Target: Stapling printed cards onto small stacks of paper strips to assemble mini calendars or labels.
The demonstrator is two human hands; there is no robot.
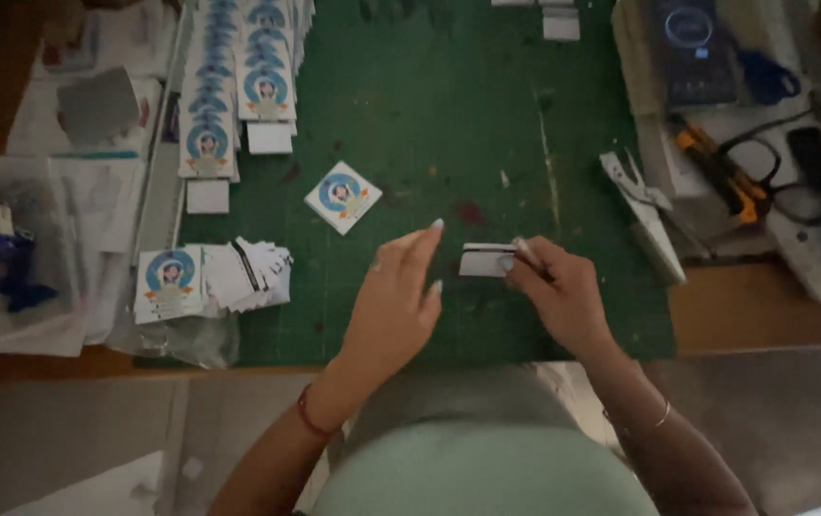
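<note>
Hidden and blurred parts
The right hand covers one end of the small white card; its face is too blurred to tell.

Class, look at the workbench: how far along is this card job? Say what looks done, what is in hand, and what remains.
Done: rows of printed cards lie overlapped on the green mat, and one single card lies apart. In hand: the right hand pinches a small white piece; the left hand hovers open beside it. Left: a loose fanned pile at the mat's edge.

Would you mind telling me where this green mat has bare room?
The green cutting mat is bare between the lone square sticker and the white pliers-like tool. Crowded: the sticker rows at its left edge and the tools on the right.
</note>
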